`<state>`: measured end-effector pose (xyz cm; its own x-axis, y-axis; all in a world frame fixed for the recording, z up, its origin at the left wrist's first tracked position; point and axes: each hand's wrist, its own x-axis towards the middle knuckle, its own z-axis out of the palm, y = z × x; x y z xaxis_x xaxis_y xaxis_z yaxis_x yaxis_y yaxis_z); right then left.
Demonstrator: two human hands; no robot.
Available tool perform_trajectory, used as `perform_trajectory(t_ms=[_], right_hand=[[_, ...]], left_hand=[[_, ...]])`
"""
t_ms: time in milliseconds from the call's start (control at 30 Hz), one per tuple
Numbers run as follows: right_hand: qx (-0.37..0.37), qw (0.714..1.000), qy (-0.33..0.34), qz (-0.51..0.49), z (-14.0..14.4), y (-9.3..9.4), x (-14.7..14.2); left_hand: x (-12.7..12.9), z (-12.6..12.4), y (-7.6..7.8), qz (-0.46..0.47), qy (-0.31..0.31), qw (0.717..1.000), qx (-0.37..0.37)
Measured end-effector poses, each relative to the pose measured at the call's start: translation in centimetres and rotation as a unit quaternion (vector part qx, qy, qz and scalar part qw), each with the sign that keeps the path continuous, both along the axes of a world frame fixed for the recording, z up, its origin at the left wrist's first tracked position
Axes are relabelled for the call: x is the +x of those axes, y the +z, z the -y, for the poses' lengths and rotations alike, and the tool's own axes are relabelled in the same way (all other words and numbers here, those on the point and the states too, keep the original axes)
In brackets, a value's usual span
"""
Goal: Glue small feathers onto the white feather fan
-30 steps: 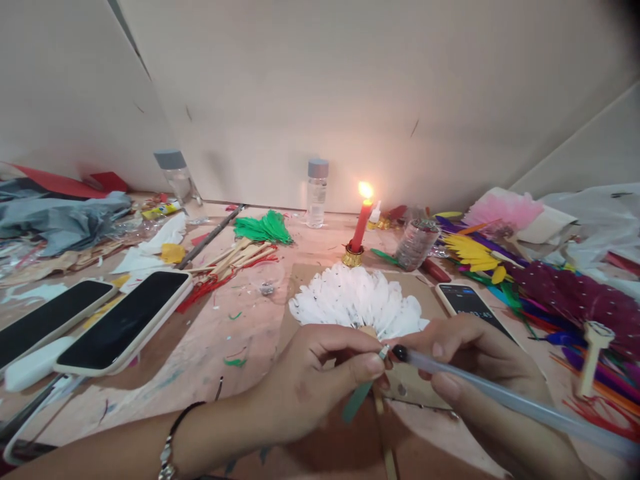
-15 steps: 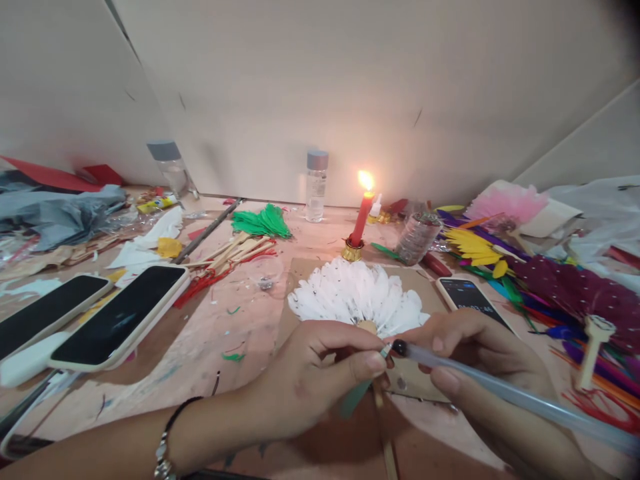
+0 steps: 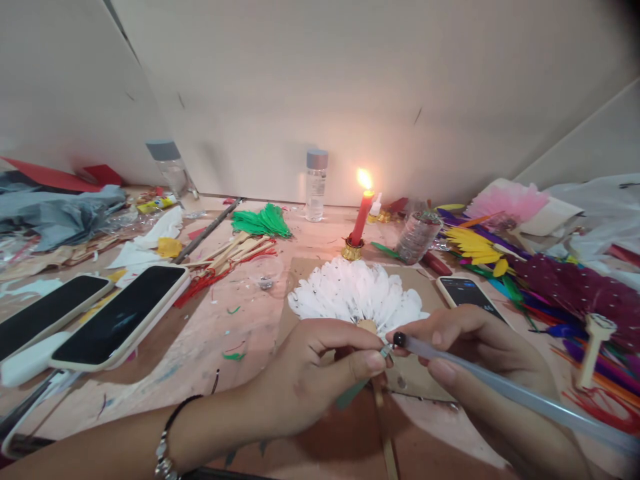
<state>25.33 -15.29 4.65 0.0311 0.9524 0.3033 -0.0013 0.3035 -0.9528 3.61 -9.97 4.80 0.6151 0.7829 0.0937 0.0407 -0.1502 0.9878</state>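
Head view of a cluttered craft table. The left hand (image 3: 320, 373) pinches a small green feather (image 3: 356, 390) between thumb and forefinger; the feather's long axis runs from the near left up to the far right, its pale quill tip (image 3: 385, 349) projecting just past the thumbnail. The right hand (image 3: 475, 353) grips a long translucent glue stick (image 3: 505, 393) much as one holds a pen, fingers closed around it. The stick's long axis runs from the near right edge of the scene toward the left and slightly away, ending in a dark melted tip (image 3: 399, 339).

The relation that matters: the dark tip lies just to the right of the quill tip, the two either touching or a hair apart (the view does not settle which). The two axes meet at this point, directly on the near side of the white feather fan (image 3: 357, 297), whose tan wooden hub (image 3: 369, 326) sits just beyond the fingertips. The fan rests on a brown cardboard sheet (image 3: 300, 277), and a thin wooden slat handle (image 3: 384, 427) runs from under the hands toward the near edge. Both hands are equally close to the meeting point.

Farther back, a lit red candle in a gold holder (image 3: 359, 223) stands just beyond the fan. A dark-screened phone (image 3: 467, 297) lies to the right of the fan, partly behind the right hand, and two more black-screened phones (image 3: 120, 320) lie at the left.
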Motion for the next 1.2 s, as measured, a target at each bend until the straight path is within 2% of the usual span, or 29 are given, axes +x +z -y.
perform_trajectory(t_ms=[100, 267, 433, 667, 967, 1133, 1200], right_hand=[[0.005, 0.999, 0.007, -0.031, 0.0, 0.4, 0.0], [0.024, 0.999, 0.021, -0.002, 0.0, 0.2, 0.2], [0.060, 0.998, -0.001, 0.020, 0.0, 0.4, 0.2], [0.059, 0.997, -0.025, 0.035, -0.2, 1.0, 0.1], [0.076, 0.996, -0.018, 0.053, -0.1, 1.2, -0.2], [0.073, 0.994, -0.058, 0.050, -0.3, 0.4, 0.0], [0.062, 0.994, -0.082, 0.032, -0.6, -0.2, 0.2]], left_hand=[[0.0, -0.1, 0.1, 0.002, 0.001, 1.000, 0.000], [0.1, -0.1, 0.1, 0.000, 0.027, 1.000, 0.001], [0.2, 0.0, 0.6, 0.000, 0.034, 0.999, 0.041], [0.2, -0.1, 0.9, -0.004, 0.011, 0.998, 0.060], [0.2, -0.2, 0.6, -0.003, 0.045, 0.997, 0.065], [0.0, -0.3, 0.6, -0.036, 0.012, 0.993, 0.112], [-0.1, -0.4, 0.6, -0.031, 0.024, 0.990, 0.136]])
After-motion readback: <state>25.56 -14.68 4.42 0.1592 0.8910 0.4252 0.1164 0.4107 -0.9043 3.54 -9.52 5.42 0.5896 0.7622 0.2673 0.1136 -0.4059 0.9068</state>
